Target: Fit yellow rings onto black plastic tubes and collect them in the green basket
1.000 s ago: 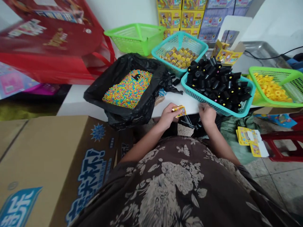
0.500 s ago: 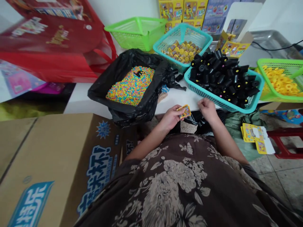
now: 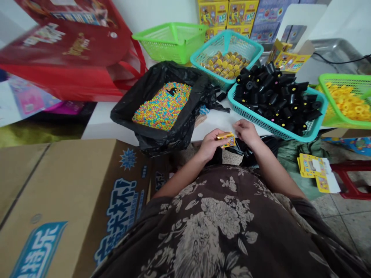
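My left hand [image 3: 210, 145] is closed on a small yellow printed packet [image 3: 228, 139], which looks like stacked cards or a little box. Just right of the packet is my right hand [image 3: 245, 131], its fingers pinched together; whether something small is between them is too small to tell. Both hands are at the front edge of the white table [image 3: 213, 125]. Ahead and left lies a black plastic bag [image 3: 124, 106] holding colourful small beads [image 3: 165, 106]. Black conical pieces [image 3: 268, 90] fill a turquoise basket [image 3: 257, 119] beyond my right hand.
Behind are a turquoise basket [image 3: 199, 61] of yellow-capped pieces, a green basket [image 3: 182, 46] and yellow boxes [image 3: 213, 15]. A green basket [image 3: 336, 112] of yellow rings stands right. Left are a red bag [image 3: 72, 73] and a cardboard box [image 3: 66, 185]; a red stool [image 3: 350, 181] is lower right.
My right hand has moved left, close to the packet in my left hand. The packet is tilted differently, showing its edge. The whole view has shifted slightly.
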The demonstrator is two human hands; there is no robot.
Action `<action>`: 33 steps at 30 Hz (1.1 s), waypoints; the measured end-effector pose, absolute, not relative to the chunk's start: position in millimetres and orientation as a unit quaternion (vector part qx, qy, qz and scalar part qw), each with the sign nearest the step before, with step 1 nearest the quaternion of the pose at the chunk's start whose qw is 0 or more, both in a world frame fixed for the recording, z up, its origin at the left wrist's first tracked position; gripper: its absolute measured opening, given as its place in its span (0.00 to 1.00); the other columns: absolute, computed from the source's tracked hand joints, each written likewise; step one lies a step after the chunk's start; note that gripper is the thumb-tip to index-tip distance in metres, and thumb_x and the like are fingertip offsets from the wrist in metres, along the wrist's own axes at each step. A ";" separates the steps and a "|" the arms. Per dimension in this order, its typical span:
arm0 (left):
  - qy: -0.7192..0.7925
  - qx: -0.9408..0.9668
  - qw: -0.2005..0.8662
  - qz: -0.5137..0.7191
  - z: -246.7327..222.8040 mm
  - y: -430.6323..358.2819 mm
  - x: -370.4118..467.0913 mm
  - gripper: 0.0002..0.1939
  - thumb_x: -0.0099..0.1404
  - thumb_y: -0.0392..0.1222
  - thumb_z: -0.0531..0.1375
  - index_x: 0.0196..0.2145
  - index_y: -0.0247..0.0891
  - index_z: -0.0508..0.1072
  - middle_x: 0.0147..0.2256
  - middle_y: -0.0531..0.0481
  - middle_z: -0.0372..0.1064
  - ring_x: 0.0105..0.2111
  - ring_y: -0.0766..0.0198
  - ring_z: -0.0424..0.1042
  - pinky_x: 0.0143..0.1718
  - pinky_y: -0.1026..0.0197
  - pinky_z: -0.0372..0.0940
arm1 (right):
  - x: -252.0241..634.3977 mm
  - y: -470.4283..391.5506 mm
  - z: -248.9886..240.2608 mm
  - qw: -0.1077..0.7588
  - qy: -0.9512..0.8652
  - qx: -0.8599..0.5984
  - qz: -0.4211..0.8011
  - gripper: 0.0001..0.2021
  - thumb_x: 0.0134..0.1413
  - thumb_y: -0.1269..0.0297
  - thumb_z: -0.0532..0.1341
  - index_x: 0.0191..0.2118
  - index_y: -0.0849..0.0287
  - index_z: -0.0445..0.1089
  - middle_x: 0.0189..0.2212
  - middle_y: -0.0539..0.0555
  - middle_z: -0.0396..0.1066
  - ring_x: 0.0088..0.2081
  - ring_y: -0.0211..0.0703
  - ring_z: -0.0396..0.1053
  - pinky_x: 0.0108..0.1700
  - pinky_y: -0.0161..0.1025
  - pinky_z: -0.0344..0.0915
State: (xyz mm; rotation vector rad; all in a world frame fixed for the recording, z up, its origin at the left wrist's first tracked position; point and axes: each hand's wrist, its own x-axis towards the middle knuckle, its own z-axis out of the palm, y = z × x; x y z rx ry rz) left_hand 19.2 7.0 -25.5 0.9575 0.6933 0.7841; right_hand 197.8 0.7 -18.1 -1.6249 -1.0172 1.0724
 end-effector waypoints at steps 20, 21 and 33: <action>0.364 0.424 0.763 0.324 -46.9 -1.4 2.8 0.22 0.43 0.48 0.77 0.28 0.37 0.72 0.27 0.54 0.72 0.28 0.68 0.67 0.32 0.63 0.60 | 215.3 16.9 -3.3 0.419 -0.363 -0.724 0.410 0.09 0.50 0.70 0.66 0.23 0.58 0.67 0.15 0.45 0.65 0.12 0.31 0.56 0.14 0.30 0.48; 0.362 0.424 0.764 0.325 -47.1 -1.4 2.9 0.22 0.43 0.48 0.77 0.28 0.37 0.72 0.27 0.54 0.72 0.28 0.68 0.67 0.32 0.63 0.60 | 215.2 17.4 -4.2 0.417 -0.372 -0.723 0.406 0.09 0.49 0.70 0.67 0.23 0.58 0.67 0.15 0.45 0.66 0.12 0.30 0.56 0.14 0.30 0.49; 0.377 0.420 0.760 0.323 -53.7 -2.7 4.5 0.21 0.43 0.48 0.77 0.27 0.36 0.72 0.25 0.54 0.72 0.26 0.68 0.66 0.31 0.63 0.59 | 214.2 15.7 -5.6 0.409 -0.388 -0.737 0.374 0.09 0.45 0.72 0.66 0.22 0.58 0.66 0.13 0.45 0.64 0.13 0.31 0.58 0.17 0.31 0.52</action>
